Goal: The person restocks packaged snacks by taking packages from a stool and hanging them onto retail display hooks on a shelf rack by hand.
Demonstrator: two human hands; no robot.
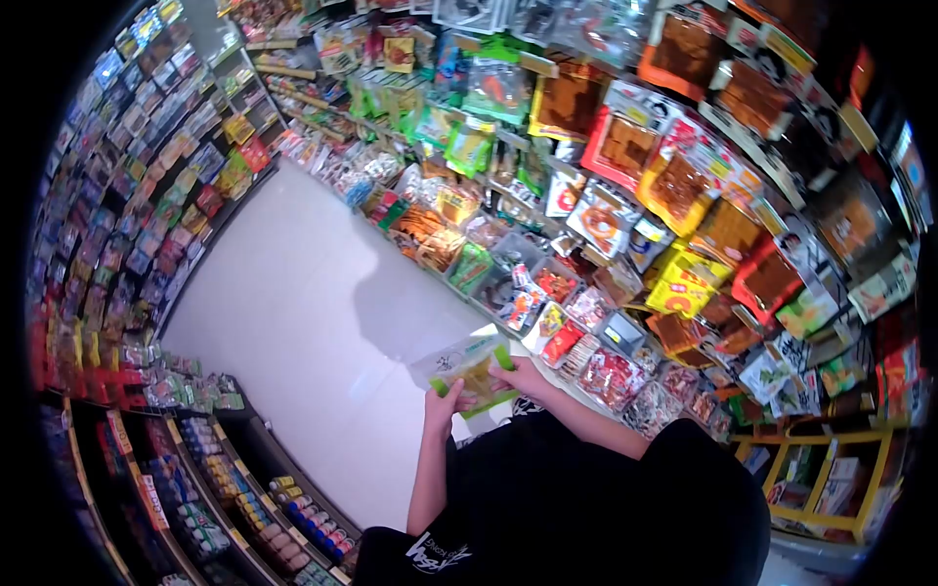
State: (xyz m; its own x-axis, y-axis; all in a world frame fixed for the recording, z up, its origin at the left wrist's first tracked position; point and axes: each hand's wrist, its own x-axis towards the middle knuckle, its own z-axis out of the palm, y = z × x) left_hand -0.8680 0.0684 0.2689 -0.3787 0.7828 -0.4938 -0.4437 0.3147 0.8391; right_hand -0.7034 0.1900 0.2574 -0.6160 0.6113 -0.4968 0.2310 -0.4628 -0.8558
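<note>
Two bare hands, one packet, noted from where I stand. Left hand grips one green edge of a part-clear packet; right hand grips the opposite edge. Packet held tilted above pale floor. Dark shadow on floor near the display. Open bins of small wrapped goods just beside the right hand; bagged goods hang above them, incl. one bright yellow bag. Lower left: shelved bottles. Black shirt, white lettering at left sleeve. Packet print: unreadable.
</note>
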